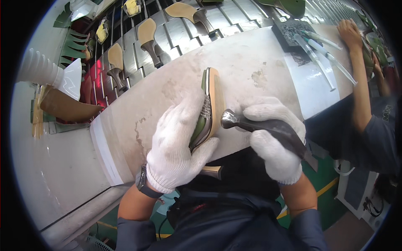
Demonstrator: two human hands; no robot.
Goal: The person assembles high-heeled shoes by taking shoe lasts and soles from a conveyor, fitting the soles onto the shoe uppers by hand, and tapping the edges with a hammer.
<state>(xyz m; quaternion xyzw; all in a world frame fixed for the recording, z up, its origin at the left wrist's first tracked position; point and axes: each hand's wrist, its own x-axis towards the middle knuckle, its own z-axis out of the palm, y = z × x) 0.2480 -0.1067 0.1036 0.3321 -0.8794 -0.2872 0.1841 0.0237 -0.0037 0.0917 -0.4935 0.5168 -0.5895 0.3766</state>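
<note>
Now white-knit-gloved left hand (175,131) clasps a slim green-and-tan shoe (215,100), matching right hand (277,157) a dark, shiny-knobbed tool (272,130).

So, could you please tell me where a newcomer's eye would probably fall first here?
Probably on the white-gloved hands at the centre: the left hand holds a tan-soled shoe piece, and the right hand grips a dark hammer-like tool, its head close to that sole. Next might come the similar tan-soled pieces on the slatted metal surface at upper left, and the clear syringes at upper right.
</note>
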